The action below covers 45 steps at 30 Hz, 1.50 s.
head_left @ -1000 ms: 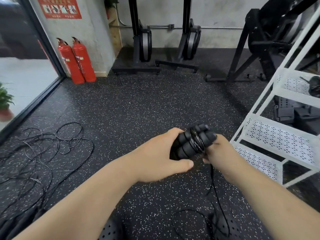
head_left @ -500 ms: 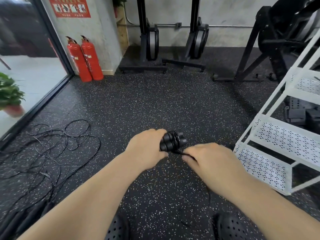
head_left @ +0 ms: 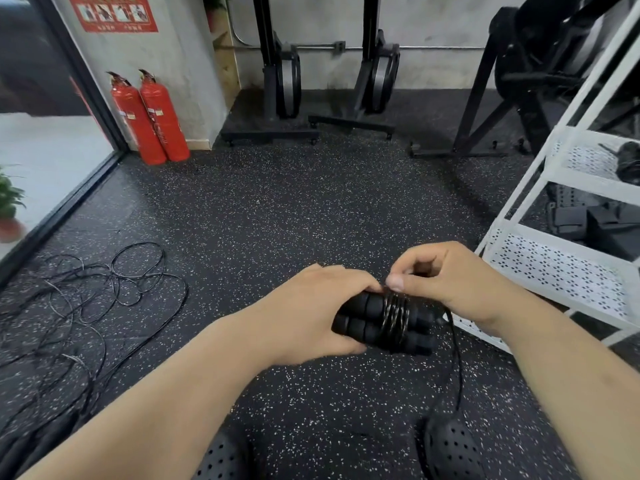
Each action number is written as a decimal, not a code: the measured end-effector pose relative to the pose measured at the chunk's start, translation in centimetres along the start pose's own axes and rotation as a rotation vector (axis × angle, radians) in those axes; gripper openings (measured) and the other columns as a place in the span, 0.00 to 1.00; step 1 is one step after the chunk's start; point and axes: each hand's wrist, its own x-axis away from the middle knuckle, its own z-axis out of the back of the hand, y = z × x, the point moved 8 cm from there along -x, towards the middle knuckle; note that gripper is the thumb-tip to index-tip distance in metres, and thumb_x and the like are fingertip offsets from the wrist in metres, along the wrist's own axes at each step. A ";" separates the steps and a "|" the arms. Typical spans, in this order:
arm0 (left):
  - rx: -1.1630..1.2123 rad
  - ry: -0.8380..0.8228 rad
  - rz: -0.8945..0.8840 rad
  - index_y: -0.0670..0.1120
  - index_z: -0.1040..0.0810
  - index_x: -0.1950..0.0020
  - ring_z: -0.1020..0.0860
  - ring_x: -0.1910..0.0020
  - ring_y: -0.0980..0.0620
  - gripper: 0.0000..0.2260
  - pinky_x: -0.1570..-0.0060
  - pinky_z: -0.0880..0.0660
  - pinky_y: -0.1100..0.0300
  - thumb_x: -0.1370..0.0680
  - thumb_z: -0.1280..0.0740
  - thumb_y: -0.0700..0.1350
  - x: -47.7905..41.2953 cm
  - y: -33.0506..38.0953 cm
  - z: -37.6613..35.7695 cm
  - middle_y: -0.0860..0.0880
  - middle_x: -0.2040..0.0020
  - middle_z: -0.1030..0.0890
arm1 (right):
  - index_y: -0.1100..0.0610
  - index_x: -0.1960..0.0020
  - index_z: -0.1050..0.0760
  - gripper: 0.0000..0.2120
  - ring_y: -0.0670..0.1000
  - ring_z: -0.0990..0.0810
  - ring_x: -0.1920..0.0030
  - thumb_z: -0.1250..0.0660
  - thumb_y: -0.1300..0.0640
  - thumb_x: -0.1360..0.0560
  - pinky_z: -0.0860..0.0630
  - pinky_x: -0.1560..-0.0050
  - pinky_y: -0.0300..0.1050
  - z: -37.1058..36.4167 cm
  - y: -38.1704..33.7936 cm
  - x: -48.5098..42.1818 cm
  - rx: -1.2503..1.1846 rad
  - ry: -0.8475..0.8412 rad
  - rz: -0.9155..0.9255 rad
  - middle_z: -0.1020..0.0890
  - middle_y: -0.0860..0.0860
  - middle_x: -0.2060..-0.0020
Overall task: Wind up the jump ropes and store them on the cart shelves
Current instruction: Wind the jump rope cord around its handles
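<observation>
Two black foam jump rope handles (head_left: 367,320) are held side by side above the speckled floor (head_left: 311,209), just to the left of the lowest shelf of the white cart (head_left: 554,271). Several turns of thin cord (head_left: 394,317) are wound tightly round the middle of the handles. The handles are gripped on the side away from the cart by the left hand (head_left: 311,313), with fingers and thumb curled round them. The cord is pinched at the top of the winding between the thumb and fingertips of the right hand (head_left: 446,278), which is placed between the handles and the cart. A loose tail of cord (head_left: 458,375) is seen hanging from the bundle towards a black perforated shoe (head_left: 450,448) below the cart's near corner. A wound black bundle (head_left: 628,162) is seen on an upper shelf of the cart. Well to the left of the cart, a tangle of loose ropes (head_left: 86,299) is spread on the floor, and two red fire extinguishers (head_left: 149,119) are stood against the wall beyond it.
</observation>
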 end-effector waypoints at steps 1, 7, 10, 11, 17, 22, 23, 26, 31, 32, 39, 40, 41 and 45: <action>0.086 0.000 0.032 0.63 0.28 0.36 0.26 0.44 0.64 0.23 0.40 0.32 0.63 0.26 0.20 0.55 0.2 0.1 0.3 0.64 0.47 0.23 | 0.57 0.56 0.14 0.11 0.49 0.20 0.60 0.22 0.49 0.28 0.25 0.53 0.44 -0.2 0.5 0.0 -0.078 -0.008 -0.031 0.16 0.55 0.61; 0.404 0.044 0.238 0.64 0.36 0.32 0.18 0.47 0.56 0.28 0.42 0.20 0.48 0.23 0.22 0.53 0.5 -1.7 0.7 0.61 0.39 0.20 | 0.54 0.62 0.16 0.19 0.50 0.27 0.66 0.36 0.58 0.15 0.29 0.55 0.47 -1.8 4.4 -0.2 -0.060 0.161 -0.235 0.20 0.52 0.68; 0.375 0.167 0.334 0.63 0.35 0.33 0.18 0.47 0.58 0.25 0.41 0.20 0.47 0.22 0.23 0.53 0.3 -3.9 1.0 0.59 0.42 0.17 | 0.52 0.60 0.15 0.24 0.49 0.27 0.71 0.42 0.47 0.12 0.27 0.64 0.46 -3.8 4.8 -0.2 0.070 0.105 -0.277 0.24 0.48 0.71; 0.358 0.204 0.367 0.62 0.34 0.33 0.19 0.48 0.59 0.24 0.41 0.20 0.49 0.21 0.24 0.54 0.3 -4.6 1.1 0.60 0.43 0.18 | 0.52 0.58 0.16 0.24 0.48 0.26 0.72 0.43 0.44 0.12 0.25 0.65 0.46 -4.4 4.7 -0.2 0.159 0.079 -0.269 0.23 0.46 0.72; 0.110 0.303 0.528 0.58 0.29 0.31 0.22 0.48 0.54 0.26 0.41 0.22 0.49 0.25 0.21 0.56 0.3 -8.1 1.3 0.56 0.42 0.30 | 0.49 0.50 0.24 0.15 0.45 0.21 0.67 0.45 0.45 0.12 0.23 0.61 0.47 -7.7 3.1 0.9 0.697 -0.077 -0.135 0.18 0.48 0.65; -0.055 0.242 0.481 0.61 0.25 0.31 0.22 0.47 0.52 0.27 0.44 0.21 0.49 0.28 0.19 0.54 0.2 -8.1 1.3 0.57 0.44 0.29 | 0.43 0.45 0.21 0.15 0.47 0.18 0.60 0.44 0.39 0.14 0.18 0.56 0.50 -6.5 -1.8 1.3 1.059 0.084 0.107 0.17 0.42 0.58; -0.069 0.214 0.431 0.61 0.24 0.33 0.22 0.48 0.52 0.26 0.44 0.21 0.48 0.28 0.19 0.53 0.0 -7.4 1.0 0.57 0.45 0.29 | 0.41 0.45 0.20 0.15 0.45 0.19 0.60 0.43 0.37 0.16 0.18 0.55 0.49 -5.8 -2.6 1.2 1.060 0.108 0.141 0.17 0.40 0.58; -0.087 0.110 0.267 0.62 0.24 0.35 0.22 0.47 0.53 0.26 0.45 0.21 0.48 0.29 0.19 0.50 -0.8 -5.2 -0.2 0.59 0.44 0.28 | 0.37 0.47 0.18 0.16 0.43 0.20 0.58 0.41 0.32 0.22 0.19 0.54 0.50 -3.0 -3.4 0.9 0.971 0.144 0.149 0.16 0.37 0.59; -0.050 -0.010 0.099 0.61 0.24 0.35 0.24 0.47 0.57 0.25 0.43 0.23 0.51 0.29 0.18 0.50 -1.0 -2.5 -1.1 0.61 0.45 0.27 | 0.39 0.55 0.14 0.07 0.40 0.17 0.56 0.22 0.37 0.28 0.20 0.47 0.49 -0.4 -1.9 0.3 0.632 0.091 0.074 0.15 0.35 0.62; -0.046 -0.024 0.077 0.60 0.23 0.36 0.25 0.47 0.58 0.24 0.43 0.24 0.51 0.29 0.19 0.50 -1.0 -2.1 -1.2 0.61 0.46 0.27 | 0.40 0.56 0.14 0.07 0.40 0.17 0.56 0.20 0.39 0.30 0.20 0.46 0.50 -0.3 -1.5 0.1 0.569 0.078 0.061 0.14 0.36 0.61; 0.220 -0.006 0.083 0.61 0.23 0.36 0.24 0.45 0.63 0.26 0.48 0.30 0.65 0.29 0.17 0.48 -0.2 -0.7 0.6 0.65 0.45 0.24 | 0.50 0.57 0.13 0.10 0.49 0.16 0.58 0.21 0.43 0.30 0.20 0.50 0.49 1.1 0.3 0.1 0.136 0.072 0.004 0.12 0.49 0.59; 0.269 0.002 0.094 0.61 0.23 0.36 0.23 0.44 0.62 0.26 0.47 0.28 0.64 0.29 0.17 0.48 0.0 -0.7 0.8 0.64 0.44 0.23 | 0.52 0.56 0.13 0.11 0.48 0.18 0.60 0.22 0.44 0.29 0.23 0.52 0.46 0.8 0.5 0.1 0.058 0.068 -0.006 0.13 0.50 0.60; 0.314 0.010 0.110 0.62 0.23 0.36 0.23 0.44 0.61 0.27 0.46 0.27 0.63 0.30 0.17 0.47 0.2 -0.7 1.0 0.63 0.44 0.22 | 0.56 0.55 0.14 0.14 0.49 0.20 0.60 0.24 0.44 0.26 0.24 0.54 0.45 0.3 0.9 0.1 -0.016 0.057 -0.026 0.15 0.52 0.60; 0.485 0.038 0.169 0.62 0.25 0.35 0.20 0.39 0.56 0.29 0.35 0.23 0.50 0.29 0.16 0.46 0.7 -1.7 1.7 0.57 0.40 0.18 | 0.65 0.52 0.18 0.17 0.50 0.17 0.58 0.32 0.50 0.17 0.22 0.52 0.44 -2.1 2.8 -0.1 -0.188 0.066 -0.144 0.15 0.52 0.59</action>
